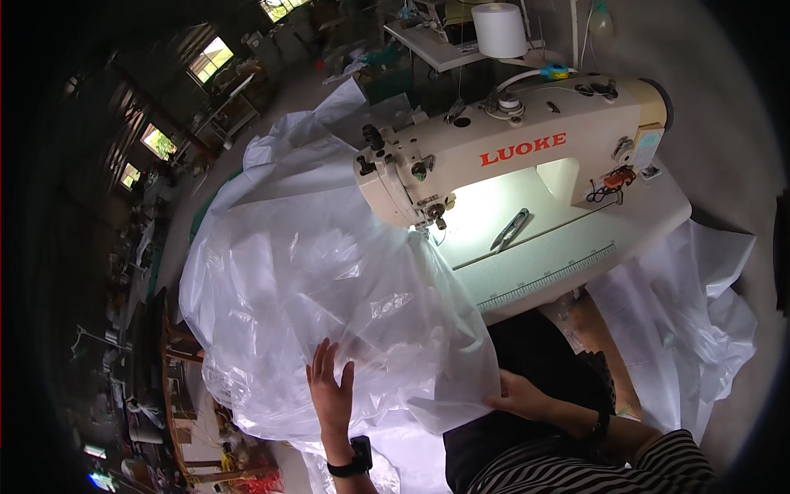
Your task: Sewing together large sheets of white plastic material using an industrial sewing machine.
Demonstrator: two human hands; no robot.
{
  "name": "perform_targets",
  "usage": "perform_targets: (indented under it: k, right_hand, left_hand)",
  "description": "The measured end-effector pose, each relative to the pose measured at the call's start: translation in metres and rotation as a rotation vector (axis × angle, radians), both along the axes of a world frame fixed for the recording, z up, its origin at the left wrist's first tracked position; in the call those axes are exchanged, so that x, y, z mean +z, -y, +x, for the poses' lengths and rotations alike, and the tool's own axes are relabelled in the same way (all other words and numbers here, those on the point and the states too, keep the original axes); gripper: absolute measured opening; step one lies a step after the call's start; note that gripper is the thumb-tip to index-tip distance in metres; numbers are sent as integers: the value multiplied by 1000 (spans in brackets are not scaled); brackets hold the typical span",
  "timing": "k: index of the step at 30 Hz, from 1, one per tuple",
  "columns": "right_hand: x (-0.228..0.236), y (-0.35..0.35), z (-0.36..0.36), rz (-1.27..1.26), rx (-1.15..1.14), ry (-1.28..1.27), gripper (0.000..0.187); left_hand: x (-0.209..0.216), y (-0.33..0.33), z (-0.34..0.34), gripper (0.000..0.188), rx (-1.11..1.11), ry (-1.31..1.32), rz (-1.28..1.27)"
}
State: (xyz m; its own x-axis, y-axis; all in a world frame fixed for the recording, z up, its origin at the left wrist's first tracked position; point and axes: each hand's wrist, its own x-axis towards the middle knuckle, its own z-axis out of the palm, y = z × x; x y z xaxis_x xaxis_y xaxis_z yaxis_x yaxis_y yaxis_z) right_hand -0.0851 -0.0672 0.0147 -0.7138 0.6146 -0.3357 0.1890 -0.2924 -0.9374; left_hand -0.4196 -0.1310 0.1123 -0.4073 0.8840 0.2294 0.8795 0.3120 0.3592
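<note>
A large sheet of translucent white plastic (313, 280) spreads over the left of the sewing table and runs up to the needle area of a cream sewing machine (527, 132). My left hand (331, 391) rests against the near part of the sheet, its fingers stretched out and the thumb apart. At the sheet's near right edge, my right hand (524, 395) pinches the plastic between thumb and fingers. Some of its fingertips are hidden by the sheet. The machine's lamp lights the bed beneath its arm.
Thread snips (512, 230) lie on the machine bed behind a printed ruler (551, 276). More white plastic sheeting (683, 305) hangs at the right of the table. A white thread cone (499, 30) stands behind the machine. Cluttered shelving and goods line the dim left side.
</note>
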Motion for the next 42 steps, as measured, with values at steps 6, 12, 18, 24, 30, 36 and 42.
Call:
perform_targets:
  k: [6, 12, 18, 24, 30, 36, 42]
  right_hand:
    - [3, -10, 35, -34, 478, 386, 36]
    - [-7, -14, 72, 46, 304, 317, 38]
    - [14, -19, 62, 171, 298, 541, 38]
    - [56, -15, 54, 1251, -4, 165, 50]
    - [22, -1, 45, 1199, 381, 54, 13]
    - [54, 23, 72, 540, 747, -102, 13]
    - [53, -17, 76, 623, -160, 183, 39]
  left_hand:
    - [-17, 47, 88, 28, -191, 250, 330]
    - [-70, 59, 139, 36, -516, 369, -25]
    - [-74, 11, 88, 35, 96, 117, 522]
    - [-85, 1, 88, 55, -11, 141, 468]
    - [-93, -16, 105, 27, 144, -168, 411]
    - [-20, 10, 165, 17, -583, 198, 153]
    - [-53, 27, 199, 15, -611, 232, 40]
